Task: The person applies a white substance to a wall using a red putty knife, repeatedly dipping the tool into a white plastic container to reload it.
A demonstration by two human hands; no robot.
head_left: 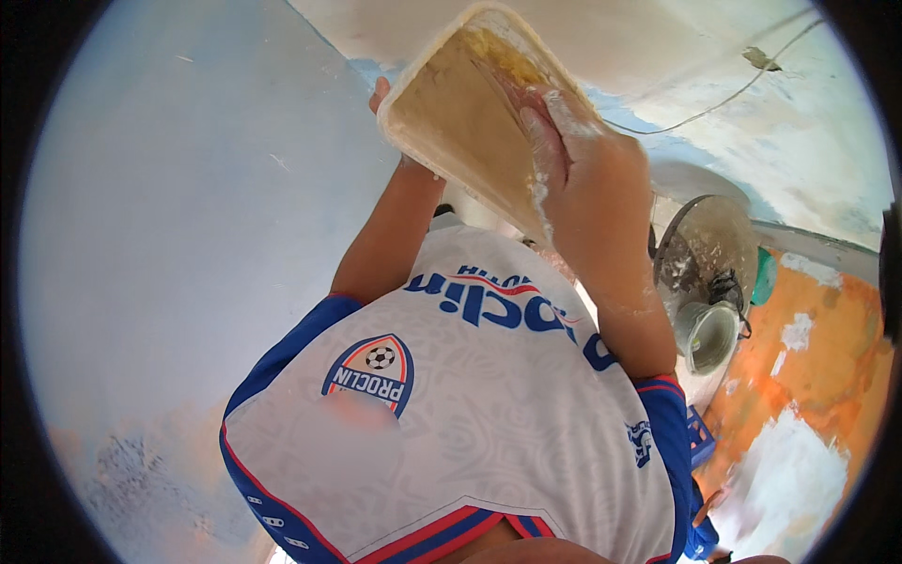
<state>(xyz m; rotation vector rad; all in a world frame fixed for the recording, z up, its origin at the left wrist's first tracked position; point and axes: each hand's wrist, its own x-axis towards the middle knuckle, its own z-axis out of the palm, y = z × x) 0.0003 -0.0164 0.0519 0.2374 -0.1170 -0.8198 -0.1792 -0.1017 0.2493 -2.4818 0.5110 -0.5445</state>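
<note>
A shallow rectangular plastic tub (460, 113) with a pale, dusty rim is held up in front of my chest, tilted. Its inside is tan, with a yellow patch near the far end. My left hand (379, 95) grips it from beneath and behind; only fingertips show past the left rim, and the tub hides the palm. My right hand (584, 155), smeared with white paste, reaches over the right rim into the tub. Its thumb and fingers are drawn together, but what they hold, if anything, cannot be made out.
A pale blue wall (150, 216) rises close on my left. A thin cable (723, 103) crosses the patchy wall ahead. At right are a stained round surface (691, 249), a whitish bucket (711, 340), a blue crate (699, 437) and an orange wall (799, 367) with white patches.
</note>
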